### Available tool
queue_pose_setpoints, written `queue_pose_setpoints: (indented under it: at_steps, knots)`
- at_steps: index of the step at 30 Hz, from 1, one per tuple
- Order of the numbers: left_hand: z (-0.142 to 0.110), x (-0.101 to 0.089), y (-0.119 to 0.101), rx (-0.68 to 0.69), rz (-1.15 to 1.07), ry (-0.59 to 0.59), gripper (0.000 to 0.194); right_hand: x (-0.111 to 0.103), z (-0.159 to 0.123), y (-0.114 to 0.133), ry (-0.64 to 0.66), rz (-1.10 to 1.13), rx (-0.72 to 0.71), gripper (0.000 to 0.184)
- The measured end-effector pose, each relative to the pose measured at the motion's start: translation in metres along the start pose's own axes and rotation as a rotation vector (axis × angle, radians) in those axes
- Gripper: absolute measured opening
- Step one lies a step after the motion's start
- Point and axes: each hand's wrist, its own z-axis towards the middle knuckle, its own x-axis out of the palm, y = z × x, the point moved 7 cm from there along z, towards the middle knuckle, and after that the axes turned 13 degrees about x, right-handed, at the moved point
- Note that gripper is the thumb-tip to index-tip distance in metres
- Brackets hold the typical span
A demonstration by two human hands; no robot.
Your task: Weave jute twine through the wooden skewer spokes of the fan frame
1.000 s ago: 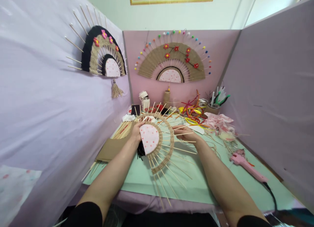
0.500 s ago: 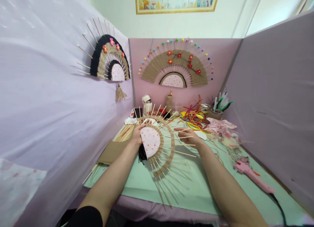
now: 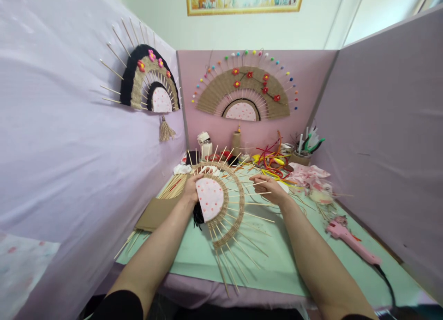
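A half-round woven fan (image 3: 238, 214) is tilted in front of me, its thin sticks spreading up, right and down. Two bands of brown twine run across the sticks, around a white panel (image 3: 209, 200) with pink dots. My left hand (image 3: 191, 187) grips the fan at its flat edge, fingers behind the panel. A black tassel (image 3: 198, 214) hangs below that hand. At the fan's right side, my right hand (image 3: 267, 189) is closed in a pinch among the stick ends. What lies between its fingertips is too small to make out.
A pink glue gun (image 3: 353, 240) lies at right, its cord running off the front edge. Brown card (image 3: 157, 214) and loose sticks (image 3: 176, 187) lie left. Behind are a twine spool (image 3: 236, 143), coloured pipe cleaners (image 3: 273, 160) and a tool pot (image 3: 300, 158). Finished fans (image 3: 242, 89) hang on the partitions.
My right hand has moved slightly away from the woven bands, to the right. The left hand still grips the fan. The whole view has shifted a little.
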Motion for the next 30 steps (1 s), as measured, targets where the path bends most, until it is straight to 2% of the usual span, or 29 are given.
queue_pose_setpoints:
  at_steps: [5, 10, 17, 24, 30]
  knots:
    - [0.002, -0.004, 0.002, -0.025, 0.026, -0.006, 0.024, -0.002, -0.003, 0.005, 0.014, 0.008, -0.036, 0.027]
    - [0.006, -0.005, 0.001, -0.001, 0.022, 0.017, 0.027, -0.007, -0.004, 0.010, 0.017, 0.062, -0.070, 0.027]
    - [0.006, -0.005, 0.002, -0.017, 0.055, 0.032, 0.026, -0.019, -0.003, 0.015, -0.106, 0.203, -0.113, 0.033]
    - [0.006, -0.006, 0.003, -0.024, 0.055, 0.019, 0.022, -0.024, -0.003, 0.017, -0.154, 0.196, -0.139, 0.033]
    - [0.008, -0.012, 0.005, -0.062, 0.066, -0.023, 0.020, -0.022, -0.004, 0.018, -0.118, 0.215, -0.165, 0.029]
